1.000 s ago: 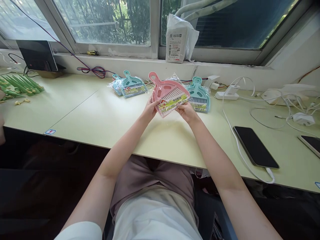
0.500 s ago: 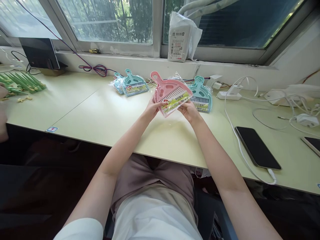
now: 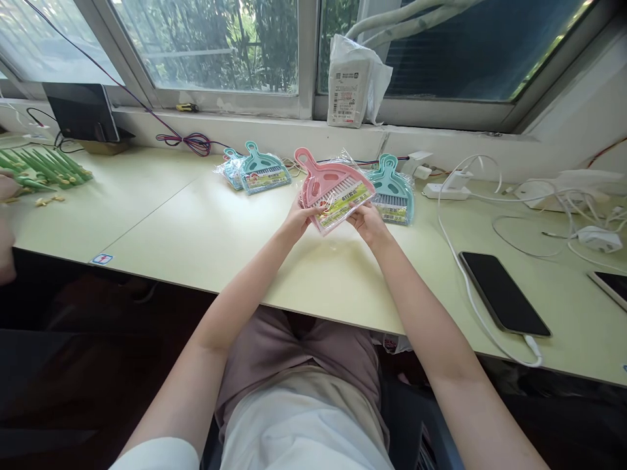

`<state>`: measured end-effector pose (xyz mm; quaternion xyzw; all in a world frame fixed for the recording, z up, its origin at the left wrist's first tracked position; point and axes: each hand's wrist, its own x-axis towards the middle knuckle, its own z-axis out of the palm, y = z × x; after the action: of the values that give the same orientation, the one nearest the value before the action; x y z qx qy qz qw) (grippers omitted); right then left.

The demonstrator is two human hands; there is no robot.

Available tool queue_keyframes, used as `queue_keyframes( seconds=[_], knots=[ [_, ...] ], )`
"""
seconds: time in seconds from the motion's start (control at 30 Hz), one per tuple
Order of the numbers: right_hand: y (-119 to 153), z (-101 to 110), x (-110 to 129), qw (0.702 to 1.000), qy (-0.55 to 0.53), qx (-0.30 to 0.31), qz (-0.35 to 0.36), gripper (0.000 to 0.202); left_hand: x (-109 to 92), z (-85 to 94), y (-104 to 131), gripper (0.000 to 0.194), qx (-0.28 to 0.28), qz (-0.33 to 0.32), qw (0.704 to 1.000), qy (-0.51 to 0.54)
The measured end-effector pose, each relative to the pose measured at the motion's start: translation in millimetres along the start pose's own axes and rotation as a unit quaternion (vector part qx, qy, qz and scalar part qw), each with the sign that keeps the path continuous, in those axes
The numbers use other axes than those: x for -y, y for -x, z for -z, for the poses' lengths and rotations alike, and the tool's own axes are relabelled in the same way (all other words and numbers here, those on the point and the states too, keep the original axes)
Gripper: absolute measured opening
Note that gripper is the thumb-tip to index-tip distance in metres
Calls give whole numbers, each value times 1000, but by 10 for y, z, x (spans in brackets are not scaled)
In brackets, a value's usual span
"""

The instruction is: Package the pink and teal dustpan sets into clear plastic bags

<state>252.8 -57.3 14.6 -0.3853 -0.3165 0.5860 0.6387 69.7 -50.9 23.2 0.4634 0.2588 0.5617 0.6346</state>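
Note:
A pink dustpan and brush set in clear plastic wrap, with a yellow-green label, is held tilted above the table. My left hand grips its lower left edge, thumb over the front. My right hand holds the lower right edge, its fingers partly hidden by the package. Just behind, to the right, lies a wrapped teal dustpan set, partly covered by the pink one. More wrapped teal sets overlap each other on the table, left of my hands.
A phone on a white cable lies at right, near a power strip and tangled cords. At far left, another person's hand is by green stalks. A tablet stands behind them; a wrapped box sits on the sill.
Both hands keep their hold on the pink dustpan set, which looks turned very slightly. The whole scene sits a little lower in the picture, as the camera has tipped up.

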Motion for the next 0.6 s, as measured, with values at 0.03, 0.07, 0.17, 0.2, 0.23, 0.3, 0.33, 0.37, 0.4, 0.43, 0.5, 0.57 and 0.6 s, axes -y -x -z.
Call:
queue_keyframes(
  seconds=[0.03, 0.07, 0.17, 0.2, 0.23, 0.3, 0.33, 0.37, 0.4, 0.43, 0.5, 0.57, 0.6],
  knots=[
    [-4, 0, -6, 1000, -1, 0, -2, 21, -5, 0, 3, 100, 3, -3, 1000, -1],
    [-9, -1, -13, 1000, -2, -2, -5, 21, -11, 0, 6, 102, 6, -6, 1000, -2],
    [-20, -6, -35, 1000, -7, -11, -11, 21, -23, 3, 12, 106, 12, -7, 1000, -4],
    [-21, -9, -41, 1000, -9, -13, -12, 21, -22, 5, 12, 105, 12, -7, 1000, -4],
    [-22, -12, -46, 1000, -11, -15, -12, 21, -19, 7, 11, 104, 10, -9, 1000, -5],
    [-19, -20, -52, 1000, -14, -22, -15, 20, -11, 9, 8, 101, 6, -13, 1000, -5],
    [-16, -24, -53, 999, -14, -24, -17, 19, -7, 9, 6, 100, 5, -14, 1000, -4],
    [-13, -27, -53, 999, -13, -25, -18, 18, -4, 9, 5, 100, 5, -14, 1000, -3],
    [-9, -31, -53, 999, -13, -23, -18, 18, -3, 9, 5, 100, 4, -13, 1000, -3],
    [-6, -34, -52, 1000, -11, -21, -17, 18, -3, 9, 6, 101, 5, -11, 1000, -4],
    [3, -41, -53, 1000, -10, -17, -16, 18, -6, 9, 10, 100, 2, -9, 1000, -8],
    [13, -50, -59, 1000, -11, -20, -16, 17, -10, 11, 14, 97, -4, -8, 1000, -13],
    [18, -57, -64, 1000, -13, -22, -15, 17, -12, 12, 16, 95, -7, -8, 1000, -15]
  ],
)
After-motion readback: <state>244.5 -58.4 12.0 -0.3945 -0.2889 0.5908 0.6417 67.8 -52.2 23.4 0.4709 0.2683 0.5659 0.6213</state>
